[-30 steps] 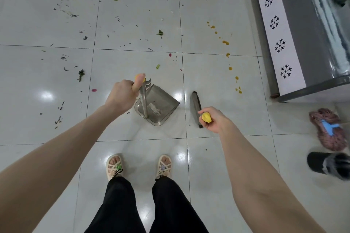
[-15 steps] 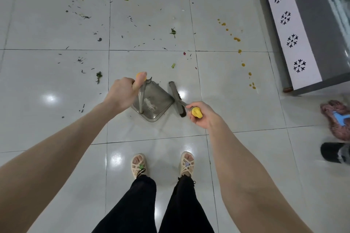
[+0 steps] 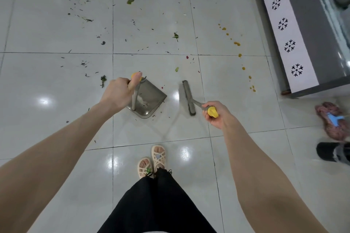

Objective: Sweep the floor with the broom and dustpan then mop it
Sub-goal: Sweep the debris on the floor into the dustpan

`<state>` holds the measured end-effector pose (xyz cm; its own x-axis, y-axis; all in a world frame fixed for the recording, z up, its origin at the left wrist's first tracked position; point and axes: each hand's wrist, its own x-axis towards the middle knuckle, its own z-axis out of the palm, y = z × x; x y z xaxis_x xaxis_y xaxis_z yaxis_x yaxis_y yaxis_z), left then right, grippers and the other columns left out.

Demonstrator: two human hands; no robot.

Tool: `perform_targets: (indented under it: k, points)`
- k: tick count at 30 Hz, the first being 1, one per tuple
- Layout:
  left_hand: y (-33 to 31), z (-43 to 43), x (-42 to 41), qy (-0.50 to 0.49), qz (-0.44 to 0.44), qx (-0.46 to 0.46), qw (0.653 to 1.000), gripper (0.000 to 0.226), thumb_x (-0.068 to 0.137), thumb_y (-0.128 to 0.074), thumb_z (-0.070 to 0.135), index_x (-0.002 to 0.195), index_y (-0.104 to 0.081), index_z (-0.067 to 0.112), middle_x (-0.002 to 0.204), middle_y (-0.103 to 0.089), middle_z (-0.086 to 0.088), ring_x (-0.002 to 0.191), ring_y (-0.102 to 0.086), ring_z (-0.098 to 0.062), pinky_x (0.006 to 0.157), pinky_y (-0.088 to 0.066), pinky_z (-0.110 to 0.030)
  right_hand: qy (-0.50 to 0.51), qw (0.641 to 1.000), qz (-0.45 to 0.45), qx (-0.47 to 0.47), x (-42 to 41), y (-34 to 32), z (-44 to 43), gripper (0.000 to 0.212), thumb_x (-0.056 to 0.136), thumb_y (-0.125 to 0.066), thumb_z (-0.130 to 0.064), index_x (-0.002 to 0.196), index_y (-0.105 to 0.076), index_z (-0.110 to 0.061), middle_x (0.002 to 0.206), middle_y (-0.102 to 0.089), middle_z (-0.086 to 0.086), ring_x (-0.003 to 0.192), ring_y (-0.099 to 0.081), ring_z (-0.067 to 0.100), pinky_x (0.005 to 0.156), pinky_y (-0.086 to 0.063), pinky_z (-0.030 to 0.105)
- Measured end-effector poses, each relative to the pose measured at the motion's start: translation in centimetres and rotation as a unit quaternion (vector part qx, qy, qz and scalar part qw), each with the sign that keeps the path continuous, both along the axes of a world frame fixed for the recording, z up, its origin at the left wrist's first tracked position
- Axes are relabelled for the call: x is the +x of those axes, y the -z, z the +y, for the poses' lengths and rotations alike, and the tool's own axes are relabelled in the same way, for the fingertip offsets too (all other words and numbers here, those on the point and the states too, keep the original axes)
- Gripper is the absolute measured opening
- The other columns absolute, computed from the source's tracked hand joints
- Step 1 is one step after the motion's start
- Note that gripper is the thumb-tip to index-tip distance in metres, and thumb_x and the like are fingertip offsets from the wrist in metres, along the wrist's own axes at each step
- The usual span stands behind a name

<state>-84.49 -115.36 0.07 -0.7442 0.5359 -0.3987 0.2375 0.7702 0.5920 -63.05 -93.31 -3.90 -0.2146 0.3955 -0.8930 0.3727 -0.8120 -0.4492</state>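
Left hand (image 3: 118, 92) grips one dustpan (image 3: 149, 98) handle; right hand (image 3: 217, 114) grips one broom (image 3: 188, 97) handle. One mop (image 3: 330, 121) lies far right.

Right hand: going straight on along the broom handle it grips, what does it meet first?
The right hand would meet the head of its broom first, down near the floor; beyond, bare tile, then probably the dustpan held by the left hand. Depth is unclear.

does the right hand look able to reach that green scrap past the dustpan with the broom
Probably yes. The right hand grips the broom, whose head is just short of the green scrap with nothing standing between them; the dustpan, held by the left hand, sits to the side.
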Motion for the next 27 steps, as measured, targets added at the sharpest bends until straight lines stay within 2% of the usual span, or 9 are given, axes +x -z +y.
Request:
perform_targets:
  k: [2,5,9,11,15,18,21,25,27]
  points:
    - [0.0,-0.3,-0.6,-0.015,0.005,0.008,1.0,0.085,0.093,-0.024,0.065,0.079,-0.059,-0.011,0.07,-0.055,-0.019,0.066,-0.047,-0.029,0.066,-0.042,-0.037,-0.001,1.0,-0.016,0.017,-0.5,0.2,0.4,0.012,0.082,-0.056,0.005,0.076,-0.052,-0.004,0.044,-0.047,0.004,0.032,-0.047,0.011,0.034,-0.04,0.014]
    - [0.1,-0.6,-1.3,-0.026,0.003,0.02,0.999,0.076,0.095,-0.025,0.062,0.067,-0.056,-0.001,0.062,-0.051,-0.009,0.067,-0.047,-0.028,0.067,-0.04,-0.035,-0.004,0.999,-0.035,0.031,-1.2,1.1,1.0,0.011,0.082,-0.056,0.005,0.081,-0.051,-0.004,0.058,-0.045,0.006,0.032,-0.046,0.011,0.034,-0.041,0.015]
    - [0.2,-0.5,-2.3,-0.04,0.001,0.023,0.999,0.078,0.095,-0.024,0.061,0.068,-0.056,-0.005,0.059,-0.049,-0.008,0.063,-0.045,-0.026,0.063,-0.039,-0.035,-0.029,0.999,-0.034,0.017,-3.3,2.4,1.5,0.013,0.083,-0.056,0.004,0.083,-0.048,-0.006,0.063,-0.041,0.006,0.033,-0.045,0.012,0.035,-0.042,0.015]
    - [0.3,-0.6,-2.7,-0.045,0.003,0.023,0.999,0.075,0.094,-0.024,0.061,0.064,-0.053,0.0,0.058,-0.049,-0.008,0.064,-0.046,-0.028,0.065,-0.04,-0.036,-0.04,0.999,-0.022,-0.009,-4.7,2.7,1.2,0.015,0.084,-0.056,0.003,0.08,-0.046,-0.008,0.062,-0.04,0.005,0.033,-0.045,0.011,0.035,-0.043,0.015]
    - [0.2,-1.2,-3.9,-0.053,-0.001,0.022,0.998,0.069,0.095,-0.024,0.061,0.057,-0.049,0.009,0.059,-0.05,-0.008,0.063,-0.048,-0.029,0.07,-0.044,-0.037,-0.067,0.997,-0.002,-0.029,-7.6,2.8,-0.7,0.018,0.085,-0.053,0.004,0.073,-0.046,-0.007,0.042,-0.044,0.003,0.029,-0.044,0.011,0.033,-0.041,0.015]
    - [-0.3,-1.9,-5.2,-0.053,-0.002,0.028,0.998,0.066,0.096,-0.025,0.057,0.055,-0.049,0.012,0.055,-0.049,-0.006,0.058,-0.049,-0.023,0.064,-0.042,-0.034,-0.078,0.996,0.003,-0.031,-9.4,2.6,-2.7,0.022,0.085,-0.053,0.005,0.069,-0.044,-0.007,0.037,-0.043,0.002,0.029,-0.042,0.012,0.031,-0.037,0.015]
    - [-0.5,-3.1,-7.1,-0.043,0.007,0.031,0.999,0.068,0.096,-0.025,0.059,0.057,-0.05,0.009,0.055,-0.047,-0.005,0.058,-0.047,-0.021,0.064,-0.039,-0.033,-0.079,0.996,0.013,-0.036,-11.2,2.4,-4.7,0.02,0.084,-0.056,0.004,0.07,-0.046,-0.007,0.044,-0.044,0.003,0.031,-0.043,0.012,0.033,-0.039,0.015]
    - [-0.7,-6.0,-10.4,-0.01,0.003,0.015,1.0,0.081,0.092,-0.023,0.065,0.069,-0.056,-0.005,0.057,-0.046,-0.008,0.057,-0.044,-0.027,0.067,-0.046,-0.038,-0.069,0.996,0.027,-0.039,-13.4,2.0,-8.5,0.014,0.086,-0.055,0.004,0.074,-0.051,-0.004,0.043,-0.044,0.002,0.031,-0.044,0.01,0.032,-0.038,0.014]
    - [-0.8,-7.4,-11.8,0.012,0.002,0.018,1.0,0.077,0.092,-0.023,0.065,0.066,-0.055,0.0,0.057,-0.047,-0.008,0.055,-0.045,-0.028,0.069,-0.048,-0.039,-0.055,0.997,0.028,-0.038,-13.8,1.7,-10.2,0.006,0.085,-0.056,0.004,0.084,-0.056,-0.001,0.051,-0.046,0.004,0.033,-0.045,0.009,0.032,-0.038,0.014]
